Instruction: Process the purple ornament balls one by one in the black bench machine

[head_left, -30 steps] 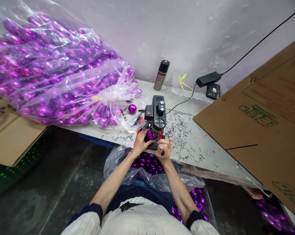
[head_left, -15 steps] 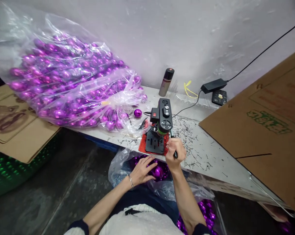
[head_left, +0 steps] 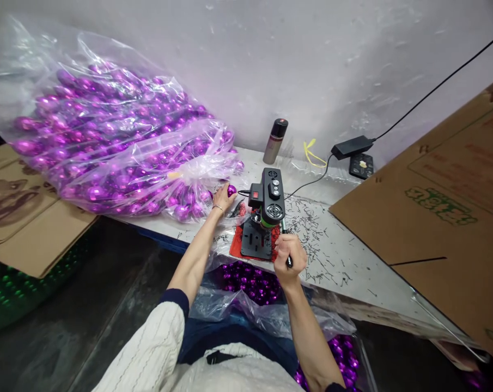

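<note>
My left hand (head_left: 224,199) reaches to the table beside the big bag, its fingers closed round a shiny purple ball ornament (head_left: 231,190). My right hand (head_left: 290,259) is wrapped round the black-tipped lever handle (head_left: 289,262) of a small bench press. The black press (head_left: 273,197) has a red switch box and a slotted base plate (head_left: 256,239), which sits on a red mat (head_left: 237,246). Below the table edge, an opened clear bag in front of me holds many small purple ornaments (head_left: 250,280).
A large clear bag of purple balls (head_left: 119,147) fills the table's left. Black scraps (head_left: 311,234) litter the surface right of the press. A spray can (head_left: 275,141), a power adapter (head_left: 352,147) and a cardboard box (head_left: 442,218) stand behind and right. Another cardboard piece (head_left: 37,218) lies left.
My left hand has moved from the open bag below the table edge up to the loose purple ball and taken hold of it. My right hand stays on the lever.
</note>
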`<state>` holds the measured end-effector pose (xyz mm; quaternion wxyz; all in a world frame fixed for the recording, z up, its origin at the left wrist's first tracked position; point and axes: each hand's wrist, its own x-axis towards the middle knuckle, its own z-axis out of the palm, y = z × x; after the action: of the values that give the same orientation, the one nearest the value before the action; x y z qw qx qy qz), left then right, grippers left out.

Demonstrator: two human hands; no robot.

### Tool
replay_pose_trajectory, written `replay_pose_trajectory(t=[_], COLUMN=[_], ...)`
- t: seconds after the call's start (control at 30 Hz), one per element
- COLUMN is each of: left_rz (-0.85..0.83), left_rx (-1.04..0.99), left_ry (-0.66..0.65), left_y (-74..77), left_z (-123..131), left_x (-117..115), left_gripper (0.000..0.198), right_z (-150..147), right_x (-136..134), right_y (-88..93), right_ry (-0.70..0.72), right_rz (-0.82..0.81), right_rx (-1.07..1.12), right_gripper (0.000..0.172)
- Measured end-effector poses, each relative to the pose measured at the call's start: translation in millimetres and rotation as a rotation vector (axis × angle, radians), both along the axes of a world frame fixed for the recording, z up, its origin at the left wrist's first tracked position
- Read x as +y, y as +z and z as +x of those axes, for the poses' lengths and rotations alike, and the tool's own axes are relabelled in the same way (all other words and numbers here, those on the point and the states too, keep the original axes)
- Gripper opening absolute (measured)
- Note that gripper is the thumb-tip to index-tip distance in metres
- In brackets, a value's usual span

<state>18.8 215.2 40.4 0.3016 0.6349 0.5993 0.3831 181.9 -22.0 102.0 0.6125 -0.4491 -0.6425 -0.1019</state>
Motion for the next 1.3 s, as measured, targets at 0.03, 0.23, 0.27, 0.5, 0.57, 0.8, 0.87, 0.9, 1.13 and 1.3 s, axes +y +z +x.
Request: replay_pose_trajectory(t=[0.03, 0.23, 0.27, 0.5, 0.57, 0.8, 0.87, 0.9, 1.13, 1.3], left_rz=[0.0, -0.29, -0.343, -0.31, -0.214, 0.152, 0.22, 0.248, 0.327, 0.346], left_rx=[-0.074, -0.833, -0.91, -0.702, -0.527, -0.005, 0.045, 0.061, 0.017, -0.011], left_ry=[0.001, -0.136, -0.185, -0.246, -0.244, -0.326, -0.351, -0.361, -0.358, -0.372], left_y=[0.3, 10.8, 11.5, -15.9, -25.2, -28.9, -29.9, -31.2, -48.6, -56.8], left_z=[-1.4, -26.2, -29.2, -4.4, 7.1, 21.7, 24.7, 26.6, 35.8, 34.3], left_x=[-4.2, -82.3, -100.1, -175.1, -176.1, -167.4, -167.5, -167.7, -167.5, -168.2], left_gripper=[0.055, 0.062, 0.061, 0.066, 0.066, 0.061, 0.059, 0.058, 0.062, 0.065], right_z=[0.4, -1.6, -2.3, -1.7, -0.2, 0.5, 0.7, 0.9, 1.9, 0.8], right_x=[-0.2, 0.6, 1.1, 2.6, 2.2, 1.2, 0.8, 0.5, -1.7, -2.9], right_y=[0.1, 6.3, 7.6, 12.8, 13.5, 11.1, 10.5, 10.6, 12.0, -1.7], right_ry=[0.002, 0.0, -0.003, 0.003, 0.002, 0.012, 0.02, 0.023, 0.017, 0.031], right_rz=[-0.003, -0.016, -0.012, -0.002, -0.01, -0.002, -0.011, -0.014, -0.029, -0.019], right_rx=[-0.003, 0.032, 0.045, 0.039, 0.018, 0.01, 0.011, 0.009, -0.003, 0.034], right_gripper=[0.027, 0.027, 0.027, 0.026, 0.026, 0.024, 0.024, 0.024, 0.025, 0.021])
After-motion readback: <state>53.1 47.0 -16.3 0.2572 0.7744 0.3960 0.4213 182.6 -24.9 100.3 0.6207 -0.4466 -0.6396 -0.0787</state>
